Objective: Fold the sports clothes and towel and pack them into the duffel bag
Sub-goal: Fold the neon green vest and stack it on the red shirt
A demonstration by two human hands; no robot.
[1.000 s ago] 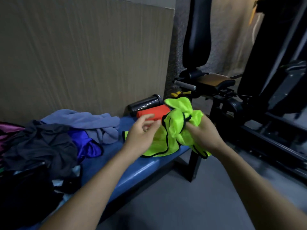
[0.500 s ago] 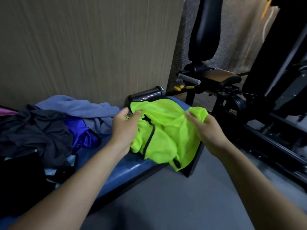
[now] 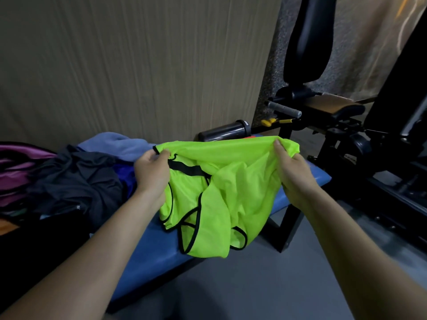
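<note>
A neon yellow-green mesh vest (image 3: 233, 192) with black trim hangs stretched between both hands above the blue bench (image 3: 307, 181). My left hand (image 3: 151, 173) pinches its upper left edge and my right hand (image 3: 292, 173) grips its upper right edge. The vest's lower part droops over the bench's front edge. To the left lie a dark grey garment (image 3: 76, 183), a bright blue garment (image 3: 126, 179), a pale blue towel (image 3: 117, 146) and purple cloth (image 3: 16, 167). A black bag (image 3: 34, 241) sits at the lower left, largely in shadow.
A black bottle (image 3: 224, 132) lies on its side against the wall behind the vest, with a sliver of an orange thing (image 3: 250, 136) beside it. Black gym machinery (image 3: 346, 116) stands close on the right. Grey floor (image 3: 254, 285) runs in front of the bench.
Both hands have moved apart and lifted, spreading the bunched vest out wide along its top edge. The orange thing is now almost hidden behind the vest.
</note>
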